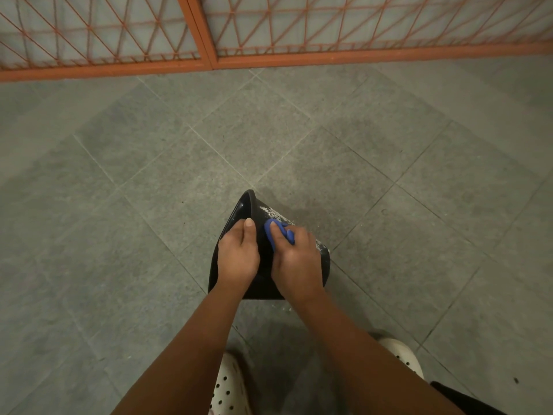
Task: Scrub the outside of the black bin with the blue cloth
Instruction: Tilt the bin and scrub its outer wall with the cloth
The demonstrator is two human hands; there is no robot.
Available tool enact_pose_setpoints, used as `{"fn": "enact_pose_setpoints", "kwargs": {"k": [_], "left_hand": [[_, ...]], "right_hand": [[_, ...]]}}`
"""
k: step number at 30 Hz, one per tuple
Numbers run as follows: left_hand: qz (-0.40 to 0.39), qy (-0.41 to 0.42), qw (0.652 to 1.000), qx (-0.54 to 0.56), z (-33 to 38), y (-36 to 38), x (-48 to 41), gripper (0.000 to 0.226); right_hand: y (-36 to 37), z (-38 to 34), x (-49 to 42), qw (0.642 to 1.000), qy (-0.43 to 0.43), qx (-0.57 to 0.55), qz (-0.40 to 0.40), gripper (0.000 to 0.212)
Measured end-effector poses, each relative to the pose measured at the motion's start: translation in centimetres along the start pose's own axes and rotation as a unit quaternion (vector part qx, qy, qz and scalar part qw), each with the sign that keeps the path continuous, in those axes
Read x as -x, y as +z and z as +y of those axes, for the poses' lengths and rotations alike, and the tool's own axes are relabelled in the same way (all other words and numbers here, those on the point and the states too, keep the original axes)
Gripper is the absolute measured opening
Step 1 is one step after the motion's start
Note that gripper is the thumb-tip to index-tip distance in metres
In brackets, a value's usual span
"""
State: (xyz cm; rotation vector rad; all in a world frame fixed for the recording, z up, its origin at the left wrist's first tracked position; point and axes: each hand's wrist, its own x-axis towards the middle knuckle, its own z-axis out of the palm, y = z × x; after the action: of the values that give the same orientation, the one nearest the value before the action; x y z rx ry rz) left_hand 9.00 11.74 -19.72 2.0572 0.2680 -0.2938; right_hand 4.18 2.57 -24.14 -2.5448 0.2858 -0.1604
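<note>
The black bin is tipped on the grey tiled floor, its open rim turned to the left. White soapy foam speckles its outer wall on the upper right side. My left hand grips the rim, thumb on top. My right hand holds a bunched blue cloth and presses it against the bin's outer wall, just right of the rim. Much of the bin is hidden under both hands.
An orange metal gate with lattice bars runs across the far edge of the floor. My two white perforated clogs stand close below the bin. Small white foam flecks lie on the tiles beside the bin.
</note>
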Motion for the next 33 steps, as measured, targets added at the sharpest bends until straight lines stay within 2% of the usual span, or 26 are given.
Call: {"fn": "enact_pose_setpoints", "kwargs": {"k": [3,8,11,13,16,19,23,26,28,33], "left_hand": [[-0.001,0.003,1.0,-0.016,-0.2,0.1,-0.1,0.035],[-0.009,0.038,0.997,-0.065,0.2,0.4,0.5,0.035],[-0.002,0.042,0.997,-0.058,-0.1,0.4,0.5,0.035],[0.002,0.045,0.997,-0.066,-0.1,0.5,0.5,0.036],[0.012,0.043,0.996,-0.071,-0.3,0.7,0.3,0.035],[0.017,0.056,0.996,-0.06,-0.3,0.5,0.2,0.033],[-0.008,0.066,0.997,-0.049,0.1,0.6,0.6,0.031],[-0.022,0.053,0.998,-0.027,0.0,0.8,0.4,0.031],[-0.03,0.044,0.999,-0.006,-0.3,0.5,0.1,0.032],[-0.055,0.033,0.998,0.029,-0.9,-0.2,-0.1,0.031]], "right_hand": [[-0.3,-0.8,0.1,0.999,0.039,-0.009,-0.006,0.045],[-0.5,-0.3,-1.0,1.0,0.001,-0.024,-0.015,0.042],[-0.5,0.2,-1.7,0.998,0.032,0.003,-0.047,0.051],[-0.9,-0.2,-1.1,0.998,0.044,0.022,-0.036,0.054],[-1.3,-1.6,0.0,0.999,0.037,-0.019,-0.027,0.041],[-1.3,-2.1,-0.8,0.998,0.021,-0.034,-0.048,0.044],[-0.8,-0.6,-2.1,0.996,0.061,-0.058,-0.017,0.045],[-0.8,-0.8,-0.3,0.996,0.033,-0.086,-0.003,0.037],[-0.9,-1.2,0.5,0.994,0.017,-0.111,-0.014,0.039],[-0.2,0.1,-1.7,0.997,0.005,-0.076,-0.021,0.043]]}}
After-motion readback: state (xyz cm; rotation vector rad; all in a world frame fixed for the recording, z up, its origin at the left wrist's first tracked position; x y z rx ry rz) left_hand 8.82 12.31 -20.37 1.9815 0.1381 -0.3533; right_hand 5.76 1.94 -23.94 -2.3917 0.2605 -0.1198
